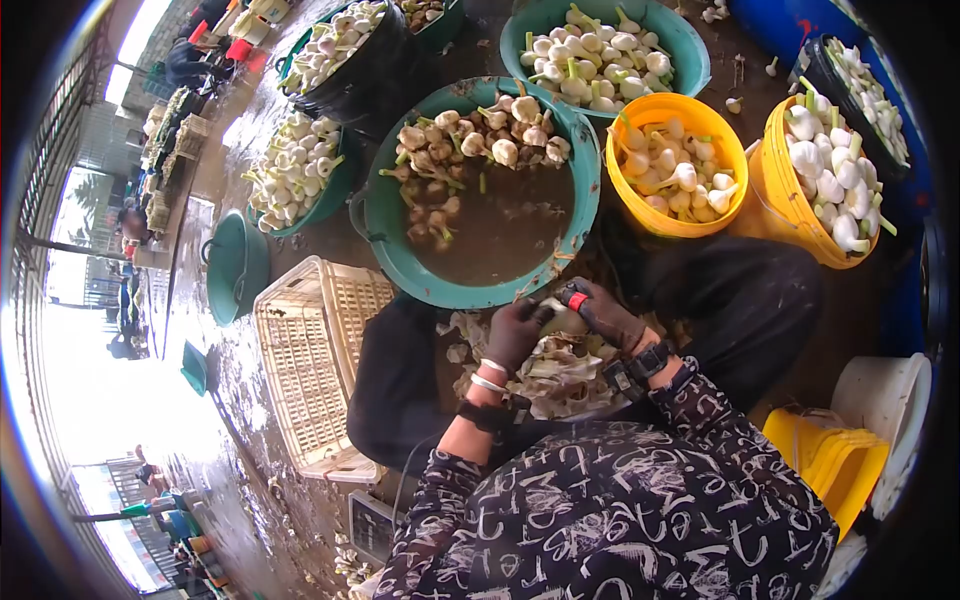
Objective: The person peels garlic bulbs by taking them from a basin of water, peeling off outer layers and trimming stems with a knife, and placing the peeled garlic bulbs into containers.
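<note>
Both my hands wear dark gloves and meet over my lap, just below the rim of a green tub (470, 292). A pale garlic bulb (569, 319) is between them. My left hand (515, 334) closes on the bulb from the left, near its top. My right hand (606, 317) is closed on its other side, with a red band round one finger or on something small it grips; I cannot tell which. Loose peeled garlic skins (560, 375) pile up beneath the hands. In the tub, unpeeled garlic bulbs (470, 145) lie in murky brown water.
A yellow bucket (612, 165) of cleaned garlic stands right of the tub, beside a tilted yellow bucket (785, 205). Another green basin (512, 60) of white bulbs is behind. A cream plastic crate (305, 370) sits at my left, and a stool-like yellow container (830, 465) at my right.
</note>
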### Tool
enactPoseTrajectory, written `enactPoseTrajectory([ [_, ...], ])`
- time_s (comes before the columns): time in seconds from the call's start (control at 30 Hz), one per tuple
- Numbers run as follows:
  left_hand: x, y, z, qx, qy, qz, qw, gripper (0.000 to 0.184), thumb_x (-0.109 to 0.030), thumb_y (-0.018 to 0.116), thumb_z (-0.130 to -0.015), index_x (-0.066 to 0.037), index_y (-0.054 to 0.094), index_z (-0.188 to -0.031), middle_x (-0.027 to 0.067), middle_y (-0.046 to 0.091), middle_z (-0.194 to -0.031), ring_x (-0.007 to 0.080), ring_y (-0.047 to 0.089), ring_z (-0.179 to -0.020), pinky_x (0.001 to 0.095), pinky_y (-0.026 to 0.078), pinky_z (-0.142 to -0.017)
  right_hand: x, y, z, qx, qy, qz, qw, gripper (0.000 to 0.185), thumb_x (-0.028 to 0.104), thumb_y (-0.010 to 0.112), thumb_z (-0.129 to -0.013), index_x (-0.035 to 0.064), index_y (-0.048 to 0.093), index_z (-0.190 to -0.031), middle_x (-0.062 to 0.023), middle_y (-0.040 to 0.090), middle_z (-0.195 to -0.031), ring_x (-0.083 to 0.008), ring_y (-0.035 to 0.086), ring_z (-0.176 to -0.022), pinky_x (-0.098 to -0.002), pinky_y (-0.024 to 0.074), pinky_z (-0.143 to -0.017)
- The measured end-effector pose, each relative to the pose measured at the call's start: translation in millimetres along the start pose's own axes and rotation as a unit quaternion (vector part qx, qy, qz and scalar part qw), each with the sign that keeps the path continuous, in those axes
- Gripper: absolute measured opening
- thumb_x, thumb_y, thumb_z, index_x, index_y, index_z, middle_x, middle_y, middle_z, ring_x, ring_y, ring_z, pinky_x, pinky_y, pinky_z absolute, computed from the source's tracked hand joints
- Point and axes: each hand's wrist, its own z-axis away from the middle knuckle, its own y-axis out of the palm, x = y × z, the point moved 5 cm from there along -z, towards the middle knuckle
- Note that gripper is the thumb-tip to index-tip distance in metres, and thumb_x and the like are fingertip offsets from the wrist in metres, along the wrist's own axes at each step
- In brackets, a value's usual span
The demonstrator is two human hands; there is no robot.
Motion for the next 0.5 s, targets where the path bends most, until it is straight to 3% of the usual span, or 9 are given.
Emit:
enactPoseTrajectory([
  [0.1, 15.2, -3.4, 8.4, 0.011, -0.17, 0.466, 0.868, 0.024, -0.016, 0.057, -0.088, 0.003, 0.059, -0.103, 0.0059, 0.064, -0.09, 0.0145, 0.06, -0.083, 0.0289, 0.049, -0.073, 58.8, 6.2, 17.4, 0.066, -0.044, -0.196, 0.977, 0.032, 0.024, 0.05, -0.09, 0.0004, 0.053, -0.112, -0.0057, 0.057, -0.107, -0.0119, 0.05, -0.1, -0.0273, 0.04, -0.089],
  [0.13, 4.2, -20.1, 8.4, -0.047, 0.037, 0.146, 0.987, 0.025, -0.017, 0.057, -0.088, 0.002, 0.059, -0.104, 0.0057, 0.064, -0.091, 0.0144, 0.061, -0.083, 0.0285, 0.049, -0.072, 55.6, 6.9, 15.2, 0.087, -0.052, -0.236, 0.966, 0.036, 0.018, 0.056, -0.085, -0.0001, 0.052, -0.117, -0.0063, 0.055, -0.111, -0.0151, 0.049, -0.106, -0.0287, 0.0376, -0.093],
  [0.17, -6.9, -20.4, 16.1, -0.099, 0.236, -0.199, 0.946, 0.026, -0.019, 0.058, -0.089, 0.001, 0.059, -0.105, 0.0055, 0.064, -0.092, 0.0143, 0.061, -0.083, 0.0281, 0.049, -0.072, 50.2, 9.4, 11.7, 0.089, -0.052, -0.236, 0.966, 0.036, 0.018, 0.056, -0.085, -0.0001, 0.052, -0.117, -0.0063, 0.055, -0.111, -0.0151, 0.049, -0.106, -0.0287, 0.0376, -0.093],
  [0.2, 3.0, -18.5, 16.2, -0.102, 0.234, -0.2, 0.946, 0.026, -0.019, 0.058, -0.089, 0.001, 0.059, -0.105, 0.0055, 0.064, -0.092, 0.0143, 0.061, -0.083, 0.0281, 0.049, -0.072, 50.1, 8.6, 8.9, 0.057, -0.117, -0.16, 0.979, 0.038, 0.016, 0.059, -0.082, 0.0003, 0.053, -0.116, -0.0068, 0.055, -0.111, -0.0166, 0.049, -0.106, -0.0293, 0.0378, -0.093],
  [0.27, 20.1, -19.4, 11.9, -0.107, 0.188, -0.11, 0.97, 0.027, -0.025, 0.06, -0.088, -0.003, 0.061, -0.104, 0.0039, 0.063, -0.091, 0.0132, 0.06, -0.081, 0.0268, 0.049, -0.071, 67.8, 12.7, 11.1, 0.025, -0.184, -0.083, 0.979, 0.04, 0.014, 0.061, -0.079, 0.0007, 0.053, -0.116, -0.0072, 0.056, -0.11, -0.0181, 0.05, -0.106, -0.0299, 0.038, -0.093],
  [0.3, 21.2, -20.3, 10.7, -0.106, 0.188, -0.11, 0.97, 0.027, -0.025, 0.06, -0.088, -0.003, 0.061, -0.104, 0.0039, 0.063, -0.091, 0.0132, 0.06, -0.081, 0.0268, 0.049, -0.071, 90.7, 18.5, 22.0, 0.002, -0.283, 0.124, 0.951, 0.036, 0.012, 0.06, -0.078, 0.0011, 0.055, -0.112, -0.0096, 0.056, -0.111, -0.0188, 0.051, -0.106, -0.0297, 0.0396, -0.091],
  [0.33, 35.0, -19.6, 5.0, -0.062, -0.013, 0.166, 0.984, 0.027, -0.024, 0.059, -0.088, -0.003, 0.06, -0.105, 0.0053, 0.063, -0.093, 0.0142, 0.06, -0.082, 0.0266, 0.049, -0.071, 105.4, 26.5, 32.8, -0.021, -0.366, 0.326, 0.871, 0.033, 0.01, 0.059, -0.078, 0.0014, 0.056, -0.109, -0.0119, 0.056, -0.111, -0.0195, 0.052, -0.106, -0.0295, 0.0413, -0.089],
  [0.37, 43.1, -6.6, 9.4, -0.011, -0.212, 0.422, 0.882, 0.026, -0.023, 0.058, -0.089, -0.003, 0.059, -0.105, 0.0067, 0.062, -0.095, 0.0152, 0.06, -0.083, 0.0264, 0.048, -0.072, 90.4, 28.1, 30.7, -0.021, -0.365, 0.327, 0.871, 0.033, 0.01, 0.059, -0.078, 0.0014, 0.056, -0.109, -0.0119, 0.056, -0.111, -0.0195, 0.052, -0.106, -0.0295, 0.0413, -0.089],
  [0.5, 24.9, -22.9, 12.6, -0.062, -0.09, 0.371, 0.922, 0.029, -0.028, 0.061, -0.087, -0.003, 0.062, -0.101, 0.0015, 0.062, -0.091, 0.0095, 0.057, -0.081, 0.0226, 0.045, -0.071, 39.9, 14.9, 11.1, -0.088, -0.127, 0.093, 0.984, 0.016, 0.014, 0.061, -0.078, 0.0013, 0.059, -0.086, -0.009, 0.06, -0.081, -0.0181, 0.057, -0.076, -0.0292, 0.0456, -0.069],
])
